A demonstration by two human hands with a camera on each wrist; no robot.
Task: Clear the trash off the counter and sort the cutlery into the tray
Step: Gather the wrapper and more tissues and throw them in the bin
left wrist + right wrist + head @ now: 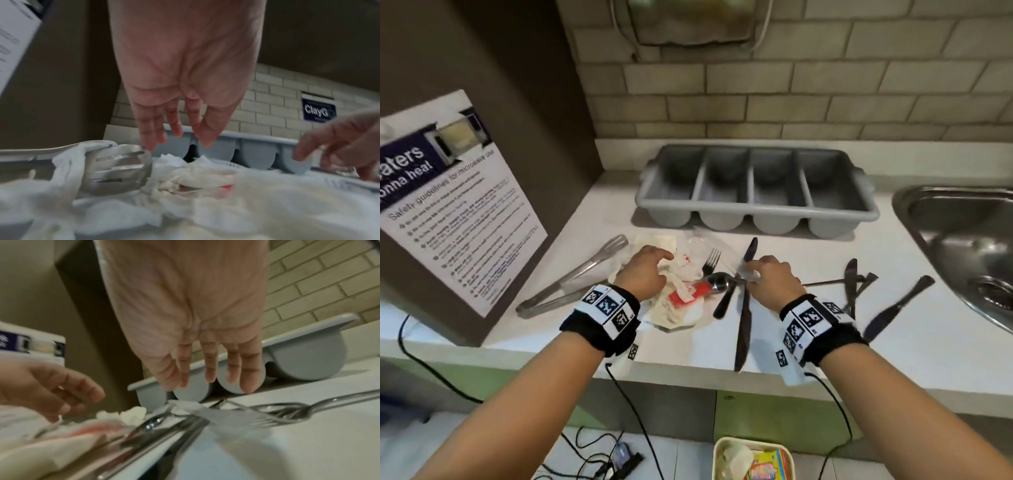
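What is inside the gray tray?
The gray tray shows four compartments, all looking empty in the head view. The near ends of their floors are hidden behind the front wall, so something small there cannot be ruled out.

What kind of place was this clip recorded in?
Most likely a shared office or staff kitchenette: a microwave safety notice leans by the white counter, a four-compartment grey cutlery tray stands against the brick-tiled wall, and a steel sink sits at right.

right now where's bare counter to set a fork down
Free: the white counter strip along the front edge right of the long knife, and the patch between the grey four-slot tray and steel sink. Crowded: mid-counter, where crumpled napkins, metal tongs and crossed cutlery lie.
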